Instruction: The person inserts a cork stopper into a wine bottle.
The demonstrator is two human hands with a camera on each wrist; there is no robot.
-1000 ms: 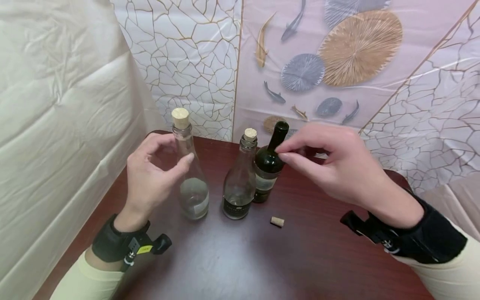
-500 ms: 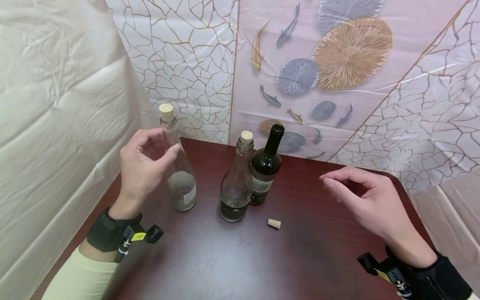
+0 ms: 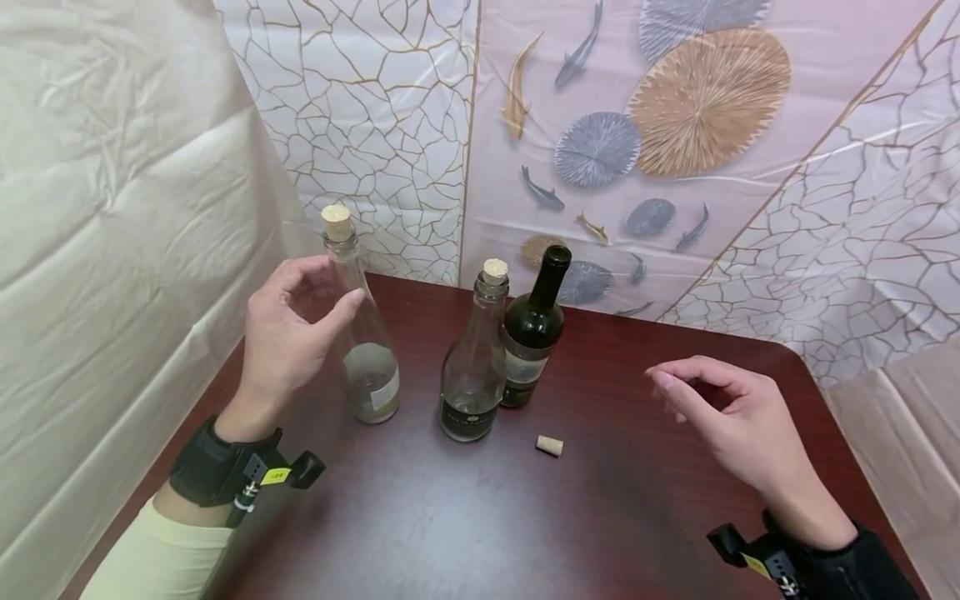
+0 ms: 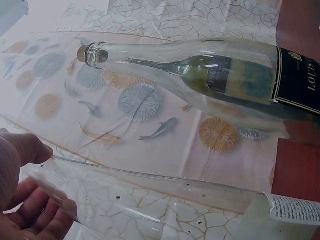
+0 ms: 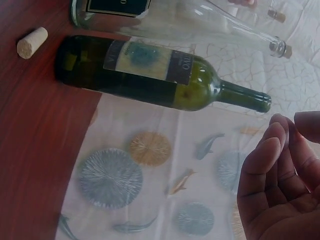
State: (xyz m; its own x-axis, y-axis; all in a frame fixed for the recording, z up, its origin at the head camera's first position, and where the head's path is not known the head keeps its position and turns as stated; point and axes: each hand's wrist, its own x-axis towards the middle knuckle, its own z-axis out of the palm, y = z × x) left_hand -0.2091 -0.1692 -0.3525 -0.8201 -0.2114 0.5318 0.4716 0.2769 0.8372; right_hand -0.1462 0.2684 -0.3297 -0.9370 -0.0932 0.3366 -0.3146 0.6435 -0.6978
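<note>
My left hand [image 3: 288,333] holds a tall clear glass bottle [image 3: 369,358] by its neck, thumb on one side and fingers round the other. A wide pale cork [image 3: 337,222] sits in its mouth. In the left wrist view the thumb and curled fingers lie about the clear neck. My right hand [image 3: 731,417] hovers at the right, fingers loosely curled, with nothing in it. Nearest to it stands a dark green wine bottle [image 3: 534,325] whose mouth has no cork. Between the two bottles is a second clear bottle [image 3: 472,367] with a black label and a cork [image 3: 495,268].
A small loose cork [image 3: 550,446] lies on its side on the dark red-brown table [image 3: 450,517], in front of the green bottle. Patterned cloth [image 3: 390,125] hangs behind the table, and a plain cream cloth [image 3: 135,208] hangs along the left.
My right hand has left the green bottle's neck and moved right and toward me. The left hand and its clear bottle have shifted left, away from the middle bottle.
</note>
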